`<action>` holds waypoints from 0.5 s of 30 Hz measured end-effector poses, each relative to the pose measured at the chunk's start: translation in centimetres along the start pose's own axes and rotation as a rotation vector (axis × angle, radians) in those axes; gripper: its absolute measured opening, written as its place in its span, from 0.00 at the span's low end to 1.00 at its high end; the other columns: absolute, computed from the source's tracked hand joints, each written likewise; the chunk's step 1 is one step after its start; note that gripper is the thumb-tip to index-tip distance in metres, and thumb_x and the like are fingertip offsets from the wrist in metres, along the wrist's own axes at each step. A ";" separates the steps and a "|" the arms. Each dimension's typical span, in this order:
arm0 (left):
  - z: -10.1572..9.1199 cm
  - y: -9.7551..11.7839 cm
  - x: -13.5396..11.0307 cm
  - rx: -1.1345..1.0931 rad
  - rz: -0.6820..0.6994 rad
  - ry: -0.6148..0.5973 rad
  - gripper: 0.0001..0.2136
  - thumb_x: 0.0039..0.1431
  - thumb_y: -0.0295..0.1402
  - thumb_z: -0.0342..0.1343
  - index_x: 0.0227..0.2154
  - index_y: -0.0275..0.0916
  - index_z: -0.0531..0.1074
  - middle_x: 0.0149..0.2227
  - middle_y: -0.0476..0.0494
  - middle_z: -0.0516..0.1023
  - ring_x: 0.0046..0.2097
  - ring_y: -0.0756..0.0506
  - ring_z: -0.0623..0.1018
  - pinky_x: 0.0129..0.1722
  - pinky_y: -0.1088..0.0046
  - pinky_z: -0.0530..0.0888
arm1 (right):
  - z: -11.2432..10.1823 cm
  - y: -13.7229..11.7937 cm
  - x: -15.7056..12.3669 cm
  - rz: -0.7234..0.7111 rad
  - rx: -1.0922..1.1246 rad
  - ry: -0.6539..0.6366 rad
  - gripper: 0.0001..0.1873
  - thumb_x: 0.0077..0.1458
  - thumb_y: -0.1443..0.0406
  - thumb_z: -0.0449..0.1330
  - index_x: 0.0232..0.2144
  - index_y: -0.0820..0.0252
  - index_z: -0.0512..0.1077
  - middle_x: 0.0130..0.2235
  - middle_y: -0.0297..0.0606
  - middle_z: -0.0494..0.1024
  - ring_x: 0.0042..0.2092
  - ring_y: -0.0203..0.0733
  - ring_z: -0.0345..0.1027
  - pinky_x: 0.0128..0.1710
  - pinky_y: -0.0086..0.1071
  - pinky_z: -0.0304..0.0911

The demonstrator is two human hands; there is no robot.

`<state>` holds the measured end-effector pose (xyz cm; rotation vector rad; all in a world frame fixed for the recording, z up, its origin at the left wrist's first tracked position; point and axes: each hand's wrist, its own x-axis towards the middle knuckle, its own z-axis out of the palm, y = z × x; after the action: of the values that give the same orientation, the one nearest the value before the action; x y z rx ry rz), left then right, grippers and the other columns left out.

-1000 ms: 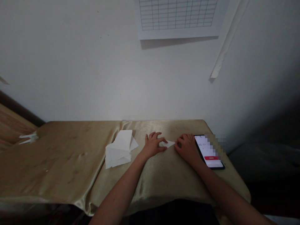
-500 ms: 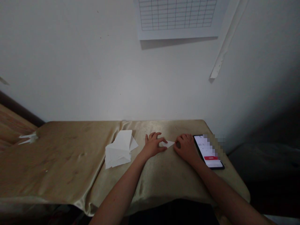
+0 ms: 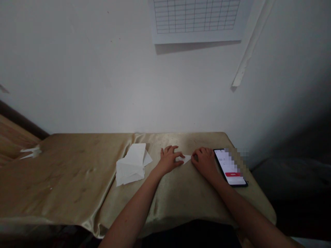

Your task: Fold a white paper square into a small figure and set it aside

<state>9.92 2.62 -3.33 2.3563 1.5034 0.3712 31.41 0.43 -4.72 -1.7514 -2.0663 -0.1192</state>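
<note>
A small folded piece of white paper (image 3: 187, 158), roughly triangular, lies on the cloth-covered table between my hands. My left hand (image 3: 170, 159) has its thumb and index finger closed on the paper's left end, with the other fingers spread away from it. The right tip of the paper is pinched by my right hand (image 3: 204, 160), whose fingers are curled and hide that tip. Left of my left forearm lies a loose pile of white paper sheets (image 3: 131, 165), overlapping and some with creases.
A phone (image 3: 234, 179) with a lit screen lies just right of my right hand. The table's gold cloth (image 3: 77, 172) has a raised fold left of the paper pile. Behind the table rises a white wall (image 3: 103, 86) with a printed grid sheet (image 3: 196, 37).
My left thumb has come slightly up and in toward the index finger on the paper. The right fingertips have shifted slightly left over the paper's tip.
</note>
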 end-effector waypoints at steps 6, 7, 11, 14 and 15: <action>0.4 -0.2 0.1 0.007 -0.004 0.013 0.14 0.57 0.43 0.65 0.47 0.59 0.77 0.65 0.48 0.62 0.68 0.31 0.56 0.63 0.31 0.46 | 0.1 -0.4 -0.1 0.035 0.034 -0.017 0.12 0.56 0.56 0.61 0.37 0.56 0.75 0.42 0.43 0.74 0.49 0.53 0.63 0.55 0.47 0.50; 0.4 -0.2 0.1 0.008 -0.005 0.015 0.14 0.57 0.43 0.65 0.47 0.59 0.77 0.65 0.48 0.63 0.68 0.31 0.56 0.63 0.31 0.46 | 0.2 -0.5 -0.1 0.033 0.035 -0.019 0.12 0.55 0.55 0.61 0.38 0.56 0.75 0.42 0.43 0.74 0.49 0.53 0.63 0.55 0.47 0.50; 0.5 -0.2 0.2 0.008 -0.007 0.022 0.14 0.57 0.43 0.65 0.47 0.59 0.77 0.65 0.48 0.63 0.68 0.31 0.56 0.64 0.31 0.46 | 0.2 -0.9 -0.2 0.039 0.036 -0.019 0.14 0.54 0.54 0.61 0.38 0.56 0.75 0.43 0.44 0.73 0.49 0.53 0.63 0.55 0.47 0.50; 0.5 -0.2 0.1 0.010 -0.007 0.023 0.15 0.57 0.43 0.65 0.47 0.59 0.77 0.65 0.48 0.63 0.68 0.31 0.56 0.64 0.31 0.46 | 0.1 -1.0 -0.2 0.046 0.043 -0.025 0.16 0.54 0.53 0.61 0.39 0.56 0.75 0.44 0.44 0.73 0.50 0.53 0.63 0.56 0.48 0.49; 0.4 -0.2 0.1 0.010 -0.007 0.022 0.15 0.57 0.43 0.65 0.47 0.59 0.77 0.65 0.48 0.63 0.68 0.31 0.56 0.64 0.31 0.47 | 0.1 -1.1 -0.3 0.050 0.044 -0.028 0.16 0.53 0.52 0.62 0.39 0.56 0.74 0.44 0.44 0.73 0.50 0.53 0.63 0.56 0.48 0.49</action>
<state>9.99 2.74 -3.81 2.3610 1.5266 0.3896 30.37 0.02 -4.70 -1.7863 -2.0274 -0.0341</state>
